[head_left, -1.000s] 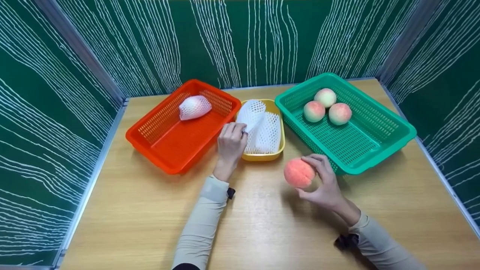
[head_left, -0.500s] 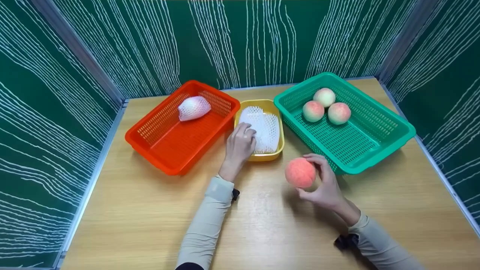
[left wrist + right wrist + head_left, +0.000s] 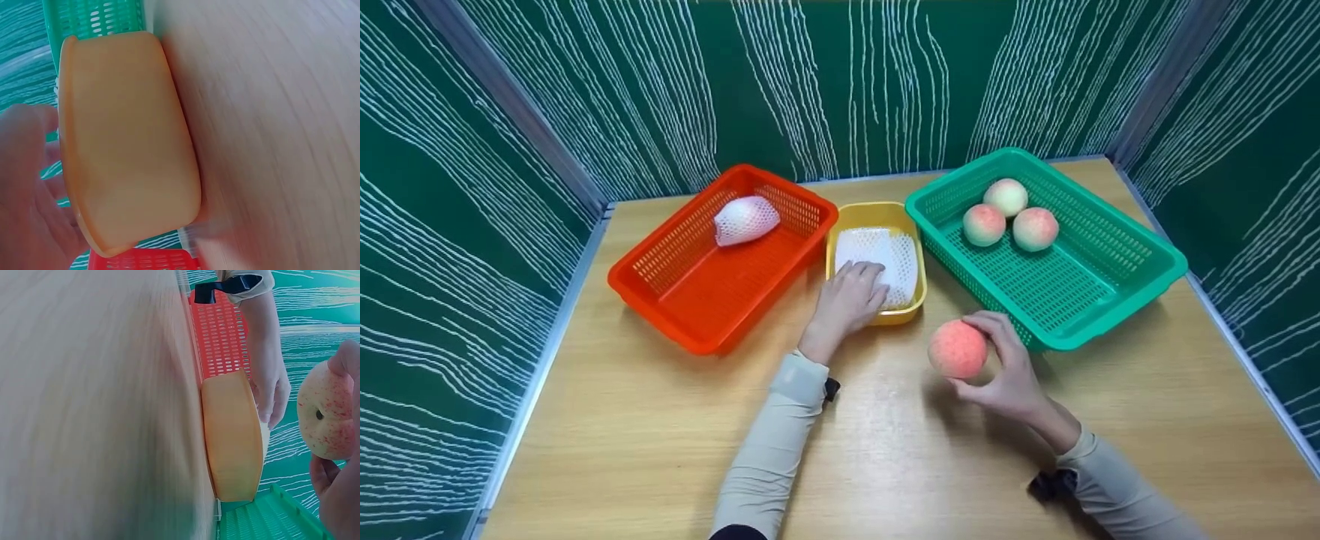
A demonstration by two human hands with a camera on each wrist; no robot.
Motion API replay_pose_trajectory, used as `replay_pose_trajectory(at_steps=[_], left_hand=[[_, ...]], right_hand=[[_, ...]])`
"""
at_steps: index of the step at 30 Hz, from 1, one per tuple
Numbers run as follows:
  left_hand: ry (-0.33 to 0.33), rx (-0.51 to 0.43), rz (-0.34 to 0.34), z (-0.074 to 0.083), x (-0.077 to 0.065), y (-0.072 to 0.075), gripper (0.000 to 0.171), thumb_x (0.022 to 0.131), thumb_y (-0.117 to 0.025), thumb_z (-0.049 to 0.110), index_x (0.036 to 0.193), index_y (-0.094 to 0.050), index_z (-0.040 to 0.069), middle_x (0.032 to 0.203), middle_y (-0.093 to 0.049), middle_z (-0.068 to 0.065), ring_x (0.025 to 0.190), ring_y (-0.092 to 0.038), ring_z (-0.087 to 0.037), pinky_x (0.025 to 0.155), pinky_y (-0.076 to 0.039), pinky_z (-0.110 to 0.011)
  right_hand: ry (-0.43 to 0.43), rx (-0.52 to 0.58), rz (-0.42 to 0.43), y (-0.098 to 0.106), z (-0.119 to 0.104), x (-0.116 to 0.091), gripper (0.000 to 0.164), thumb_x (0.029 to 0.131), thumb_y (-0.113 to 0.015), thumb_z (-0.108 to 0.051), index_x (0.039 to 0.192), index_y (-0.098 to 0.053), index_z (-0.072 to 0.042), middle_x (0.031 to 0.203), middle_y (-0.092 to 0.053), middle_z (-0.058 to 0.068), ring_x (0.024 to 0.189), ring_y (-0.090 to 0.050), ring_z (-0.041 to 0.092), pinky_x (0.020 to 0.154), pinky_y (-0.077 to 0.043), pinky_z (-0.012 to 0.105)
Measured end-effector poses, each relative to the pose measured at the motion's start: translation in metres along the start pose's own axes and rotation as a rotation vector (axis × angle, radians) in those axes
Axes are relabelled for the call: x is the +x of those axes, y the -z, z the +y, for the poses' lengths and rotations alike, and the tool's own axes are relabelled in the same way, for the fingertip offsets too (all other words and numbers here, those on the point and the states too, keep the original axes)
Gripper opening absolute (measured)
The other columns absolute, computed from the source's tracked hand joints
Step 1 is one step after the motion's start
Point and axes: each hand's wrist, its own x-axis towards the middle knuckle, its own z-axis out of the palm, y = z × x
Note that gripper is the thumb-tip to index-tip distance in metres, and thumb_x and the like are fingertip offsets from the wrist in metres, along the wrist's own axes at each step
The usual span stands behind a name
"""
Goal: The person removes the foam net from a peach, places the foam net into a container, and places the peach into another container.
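My right hand [image 3: 1009,371] holds a pink peach [image 3: 958,349] between thumb and fingers, above the table in front of the green basket [image 3: 1117,315]. Its pale underside with a small dark pit shows in the right wrist view. My left hand [image 3: 851,296] reaches over the near left rim of a yellow container [image 3: 898,317], its fingers loosely bent on the white foam fruit nets [image 3: 870,246] lying in it. From the left wrist, the fingertips of this hand [image 3: 34,185] are hidden behind the container's wall.
Left of the yellow container stands a red basket [image 3: 697,304] with one peach in a foam net [image 3: 746,220]. Three peaches [image 3: 985,224] lie grouped at the back of the green basket. Dark green patterned panels [image 3: 825,82] enclose the wooden table [image 3: 660,435].
The raised foam net has come down flat in the yellow container. My left hand has shifted right onto the nets. The peach has turned slightly in my right hand, which stays in place.
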Motion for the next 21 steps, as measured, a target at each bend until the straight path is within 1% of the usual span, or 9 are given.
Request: replay_pose_trajectory(at_steps=[2, 6, 10, 16, 19, 21], left_hand=[[0.012, 0.002, -0.056, 0.001, -0.001, -0.001, 0.049, 0.100, -0.040, 0.047, 0.134, -0.056, 0.014, 0.135, -0.055, -0.008, 0.128, -0.047, -0.026, 0.110, -0.031, -0.041], [0.024, 0.037, -0.113, 0.004, -0.004, -0.005, 0.059, 0.099, -0.034, 0.058, 0.134, -0.056, 0.017, 0.138, -0.053, -0.008, 0.128, -0.046, -0.029, 0.107, -0.034, -0.043], [0.027, 0.060, -0.133, 0.006, -0.005, -0.009, 0.063, 0.097, -0.031, 0.063, 0.134, -0.057, 0.019, 0.137, -0.053, -0.008, 0.125, -0.047, -0.030, 0.104, -0.037, -0.044], [0.023, 0.075, -0.158, 0.009, -0.006, -0.012, 0.065, 0.097, -0.029, 0.064, 0.132, -0.058, 0.019, 0.129, -0.056, -0.009, 0.112, -0.052, -0.030, 0.092, -0.044, -0.045], [0.029, 0.077, -0.173, 0.009, -0.005, -0.012, 0.066, 0.097, -0.027, 0.065, 0.134, -0.057, 0.019, 0.130, -0.054, -0.009, 0.112, -0.051, -0.030, 0.091, -0.043, -0.046], [0.026, 0.077, -0.166, 0.009, -0.005, -0.013, 0.067, 0.097, -0.027, 0.065, 0.134, -0.057, 0.019, 0.130, -0.054, -0.009, 0.112, -0.050, -0.029, 0.091, -0.043, -0.046]], right_hand=[[0.016, -0.013, -0.005, 0.000, 0.000, 0.000, 0.078, 0.049, -0.088, 0.005, 0.119, -0.055, 0.011, 0.117, -0.051, 0.024, 0.108, -0.048, 0.026, 0.096, -0.040, 0.019], [0.047, -0.025, -0.013, 0.000, 0.000, 0.001, 0.077, 0.048, -0.089, 0.004, 0.116, -0.055, 0.012, 0.114, -0.051, 0.026, 0.106, -0.049, 0.027, 0.094, -0.041, 0.019], [0.043, -0.034, -0.017, 0.000, 0.001, 0.000, 0.076, 0.049, -0.089, 0.000, 0.116, -0.055, 0.011, 0.113, -0.052, 0.025, 0.106, -0.049, 0.025, 0.093, -0.041, 0.018], [0.087, -0.040, -0.003, 0.000, 0.002, 0.000, 0.076, 0.047, -0.089, -0.001, 0.114, -0.056, 0.013, 0.110, -0.053, 0.028, 0.103, -0.051, 0.030, 0.091, -0.042, 0.020], [0.091, -0.041, -0.001, 0.000, 0.003, 0.000, 0.076, 0.046, -0.089, 0.002, 0.114, -0.056, 0.013, 0.110, -0.053, 0.028, 0.102, -0.051, 0.030, 0.090, -0.042, 0.019], [0.081, -0.039, -0.002, 0.000, 0.002, 0.000, 0.077, 0.045, -0.089, 0.003, 0.114, -0.056, 0.013, 0.110, -0.052, 0.028, 0.102, -0.051, 0.027, 0.090, -0.043, 0.019]])
